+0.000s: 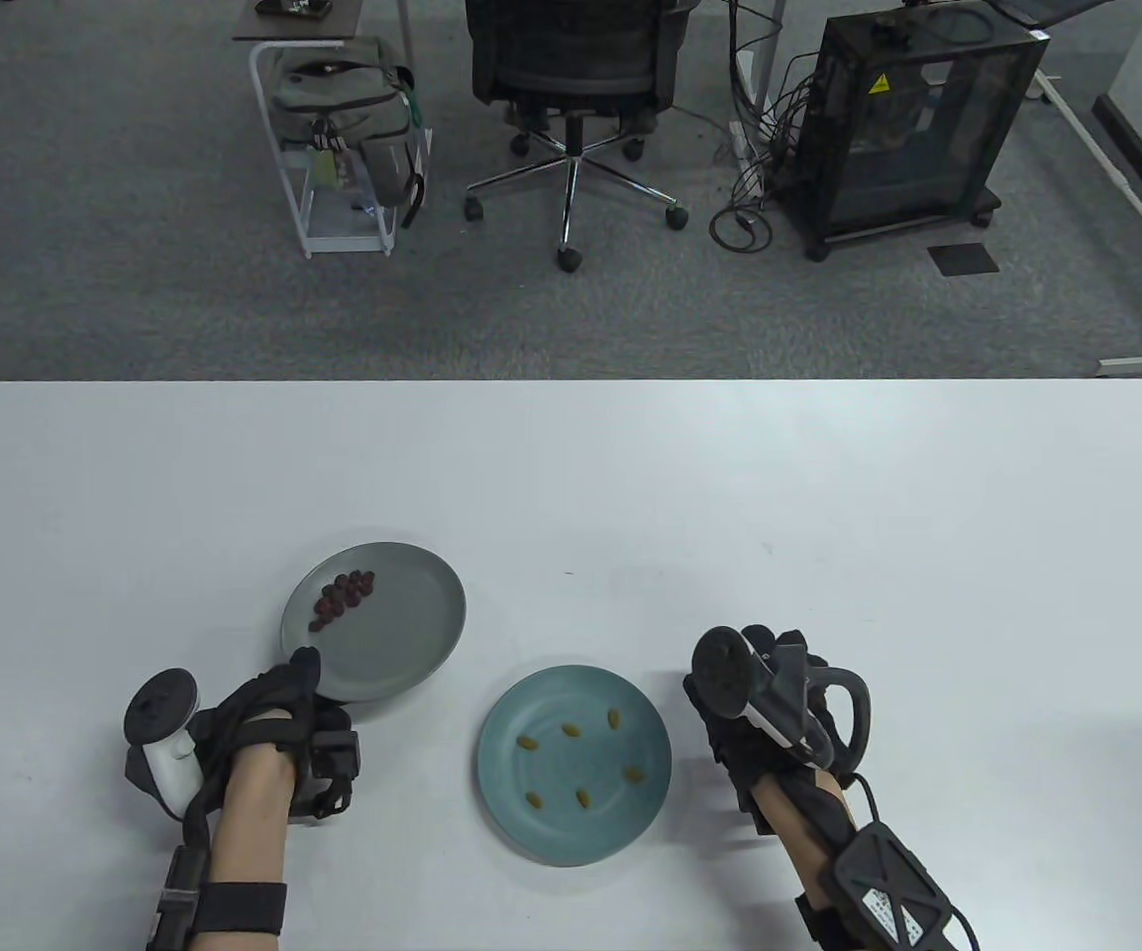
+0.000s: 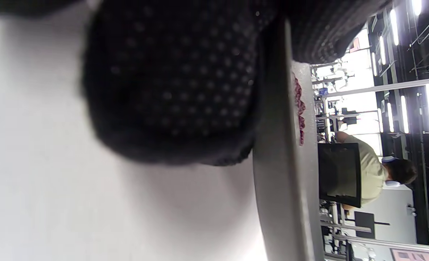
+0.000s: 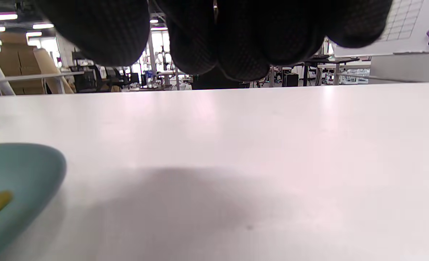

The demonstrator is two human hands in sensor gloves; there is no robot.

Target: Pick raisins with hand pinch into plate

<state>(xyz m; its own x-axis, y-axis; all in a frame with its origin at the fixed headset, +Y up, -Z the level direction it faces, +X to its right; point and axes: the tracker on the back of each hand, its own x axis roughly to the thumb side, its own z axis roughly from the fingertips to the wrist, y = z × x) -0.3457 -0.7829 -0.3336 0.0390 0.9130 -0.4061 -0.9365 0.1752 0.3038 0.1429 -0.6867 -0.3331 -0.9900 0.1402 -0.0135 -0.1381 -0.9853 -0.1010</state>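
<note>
Step in hand, by my read: left hand (image 1: 268,718) steadies grey plate (image 1: 402,644), thumb on its rim at 7 o'clock, fingers seemingly beneath; no raisin pinched yet.

Dark red raisins (image 1: 343,597) cluster at 10 o'clock on grey plate. Yellow raisins (image 1: 580,758) lie scattered on teal plate (image 1: 531,807), just beside.

Right hand (image 1: 778,708) rests at 3 o'clock of teal plate, apart; curl of fingers cannot be told, nothing visibly held.

Next move likely calls for fine fingertip pinch on single raisin; tight cluster hampers that.

White table (image 1: 828,495) bears both plates.
</note>
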